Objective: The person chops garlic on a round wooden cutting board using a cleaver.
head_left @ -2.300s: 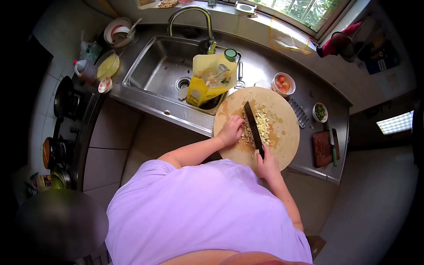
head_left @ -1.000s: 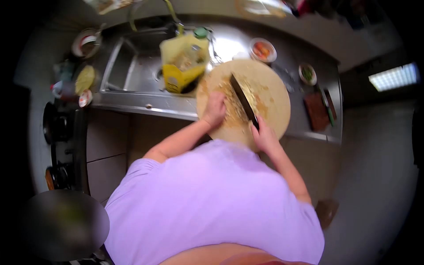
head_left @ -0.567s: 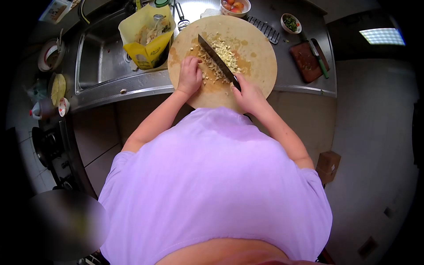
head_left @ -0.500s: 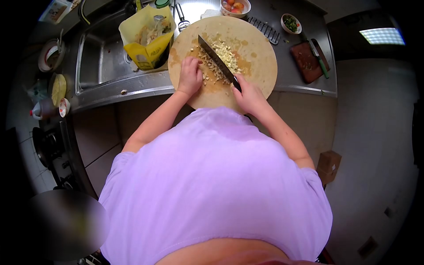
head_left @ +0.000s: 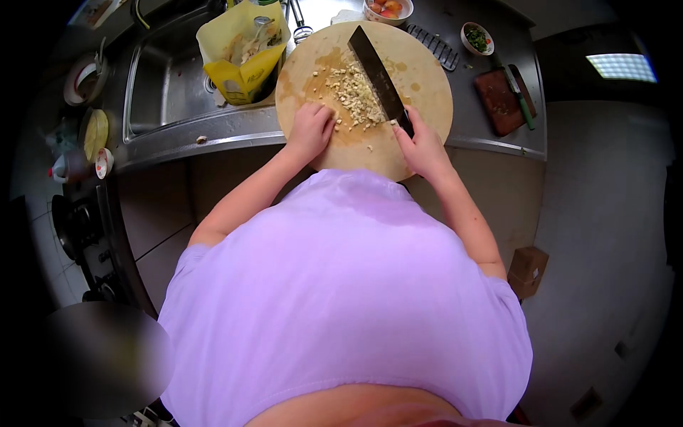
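Observation:
My right hand [head_left: 425,146] is closed round the handle of a dark-bladed kitchen knife [head_left: 376,71]. The blade slants up and to the left over a round wooden cutting board [head_left: 423,99], along the right side of a heap of finely chopped pale bits [head_left: 356,92] that look like garlic. On the board's near left part rests my left hand [head_left: 311,132], its fingers curled together beside the heap. Nothing shows in them, and the fingertips are partly hidden. A few loose bits lie scattered around the heap.
Left of the board stand a yellow bag [head_left: 245,75] and the metal sink [head_left: 153,92]. Behind are a whisk [head_left: 302,32] and a bowl of reddish round fruit [head_left: 388,10]. To the right are a metal rack [head_left: 434,48], a bowl of chopped greens [head_left: 477,39] and a green-handled knife [head_left: 525,107] on a brown board [head_left: 496,110].
The knife has shifted from across the middle of the chopped bits to their right side, with my right hand moving right. My left hand has moved slightly down and right.

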Demonstrator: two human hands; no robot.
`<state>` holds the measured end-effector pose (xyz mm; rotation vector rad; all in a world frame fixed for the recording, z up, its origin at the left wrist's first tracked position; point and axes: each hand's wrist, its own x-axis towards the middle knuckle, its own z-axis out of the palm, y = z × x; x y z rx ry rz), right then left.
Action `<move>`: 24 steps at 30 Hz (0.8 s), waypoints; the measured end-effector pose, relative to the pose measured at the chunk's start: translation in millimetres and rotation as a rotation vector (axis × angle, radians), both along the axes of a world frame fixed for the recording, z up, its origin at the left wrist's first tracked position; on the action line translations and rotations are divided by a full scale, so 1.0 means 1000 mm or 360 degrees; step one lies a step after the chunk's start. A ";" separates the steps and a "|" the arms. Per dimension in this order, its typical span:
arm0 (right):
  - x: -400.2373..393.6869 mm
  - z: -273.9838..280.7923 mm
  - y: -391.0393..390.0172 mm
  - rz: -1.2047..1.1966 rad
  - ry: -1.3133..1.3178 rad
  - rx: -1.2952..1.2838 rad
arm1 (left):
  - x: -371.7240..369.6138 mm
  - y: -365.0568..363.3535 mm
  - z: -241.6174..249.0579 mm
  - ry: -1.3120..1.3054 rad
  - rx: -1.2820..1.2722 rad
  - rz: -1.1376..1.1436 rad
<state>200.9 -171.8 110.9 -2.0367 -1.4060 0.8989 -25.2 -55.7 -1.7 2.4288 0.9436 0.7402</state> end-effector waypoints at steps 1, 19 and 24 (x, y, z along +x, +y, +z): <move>0.000 0.000 0.002 0.0008 0.0008 0.0005 | 0.007 0.006 -0.001 0.0005 0.0000 0.0001; -0.032 -0.003 0.006 0.0291 -0.0247 -0.0056 | 0.009 0.031 -0.007 -0.0491 -0.0141 0.0252; -0.023 -0.016 0.011 0.0248 -0.0320 -0.0086 | 0.009 0.031 -0.009 -0.0503 -0.0087 0.0223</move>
